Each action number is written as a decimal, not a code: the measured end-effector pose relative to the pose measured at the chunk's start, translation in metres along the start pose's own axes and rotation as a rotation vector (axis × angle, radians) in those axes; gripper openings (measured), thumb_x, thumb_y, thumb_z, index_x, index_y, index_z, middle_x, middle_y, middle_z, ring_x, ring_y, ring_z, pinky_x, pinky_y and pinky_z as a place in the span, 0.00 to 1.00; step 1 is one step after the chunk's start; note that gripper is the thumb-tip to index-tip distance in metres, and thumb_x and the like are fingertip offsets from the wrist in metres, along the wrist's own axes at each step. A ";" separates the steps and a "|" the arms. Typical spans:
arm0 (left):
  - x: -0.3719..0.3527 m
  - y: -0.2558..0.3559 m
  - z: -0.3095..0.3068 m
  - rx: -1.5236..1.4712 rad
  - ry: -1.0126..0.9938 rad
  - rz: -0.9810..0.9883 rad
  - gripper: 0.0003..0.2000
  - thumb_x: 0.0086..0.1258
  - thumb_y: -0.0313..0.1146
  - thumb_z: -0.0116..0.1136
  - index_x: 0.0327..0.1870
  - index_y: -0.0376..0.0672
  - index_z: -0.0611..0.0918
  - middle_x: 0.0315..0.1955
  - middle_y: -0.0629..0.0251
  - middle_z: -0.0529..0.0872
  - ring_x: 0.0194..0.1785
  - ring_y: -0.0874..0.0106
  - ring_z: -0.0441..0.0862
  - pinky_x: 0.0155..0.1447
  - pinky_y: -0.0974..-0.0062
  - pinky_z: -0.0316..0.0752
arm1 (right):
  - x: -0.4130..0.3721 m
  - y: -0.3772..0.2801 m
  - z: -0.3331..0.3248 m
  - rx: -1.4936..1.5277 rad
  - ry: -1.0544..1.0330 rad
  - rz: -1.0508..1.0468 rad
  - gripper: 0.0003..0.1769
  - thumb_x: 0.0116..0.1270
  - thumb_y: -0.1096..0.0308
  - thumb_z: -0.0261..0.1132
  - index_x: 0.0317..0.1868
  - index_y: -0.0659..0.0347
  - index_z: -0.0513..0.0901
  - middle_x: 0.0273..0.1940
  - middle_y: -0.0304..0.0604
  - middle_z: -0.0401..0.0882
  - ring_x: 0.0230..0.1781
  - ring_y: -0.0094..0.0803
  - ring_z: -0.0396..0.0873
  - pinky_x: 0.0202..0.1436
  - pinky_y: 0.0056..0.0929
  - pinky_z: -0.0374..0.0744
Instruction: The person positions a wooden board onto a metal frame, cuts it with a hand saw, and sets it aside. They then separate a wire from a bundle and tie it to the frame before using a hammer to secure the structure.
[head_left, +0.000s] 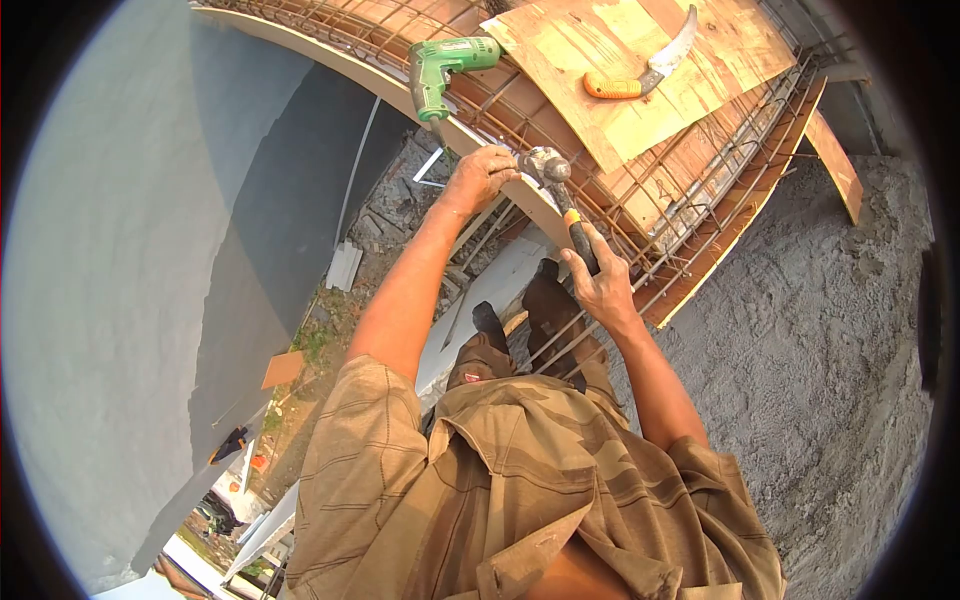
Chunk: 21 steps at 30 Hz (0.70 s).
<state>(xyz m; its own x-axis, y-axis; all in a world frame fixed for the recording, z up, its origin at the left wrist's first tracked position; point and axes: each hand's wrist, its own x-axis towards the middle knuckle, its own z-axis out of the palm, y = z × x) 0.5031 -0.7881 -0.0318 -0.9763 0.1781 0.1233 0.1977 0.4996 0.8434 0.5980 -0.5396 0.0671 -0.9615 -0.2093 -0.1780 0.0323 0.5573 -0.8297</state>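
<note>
My right hand [603,278] is wrapped round the black and orange handle of a hammer [580,240]. The hammer's metal head lies just right of my left hand [482,178], over the edge of a curved wooden form board [535,207]. The fingers of my left hand are pinched together at the board's top edge; what they hold, if anything, is too small to make out. A green power drill [435,75] rests on the rebar just beyond my left hand.
A curved saw with an orange handle [615,87] lies on a plywood sheet [560,50] over a rebar grid [690,245]. Rough grey concrete [800,340] is at the right, a smooth grey wall [150,200] at the left. Rubble and ground show far below.
</note>
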 end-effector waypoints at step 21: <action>-0.006 0.003 -0.002 -0.049 -0.004 -0.102 0.13 0.67 0.25 0.65 0.52 0.40 0.87 0.56 0.58 0.85 0.59 0.59 0.83 0.65 0.69 0.76 | 0.004 0.025 0.025 0.007 0.163 -0.260 0.26 0.73 0.63 0.68 0.66 0.66 0.75 0.31 0.49 0.84 0.29 0.31 0.82 0.35 0.31 0.79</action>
<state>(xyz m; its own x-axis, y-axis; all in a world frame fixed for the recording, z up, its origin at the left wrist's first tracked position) 0.5090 -0.7898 -0.0291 -0.9907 0.1317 0.0331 0.0922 0.4731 0.8762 0.6017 -0.5468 0.0327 -0.9687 -0.2128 0.1277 -0.2197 0.4960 -0.8401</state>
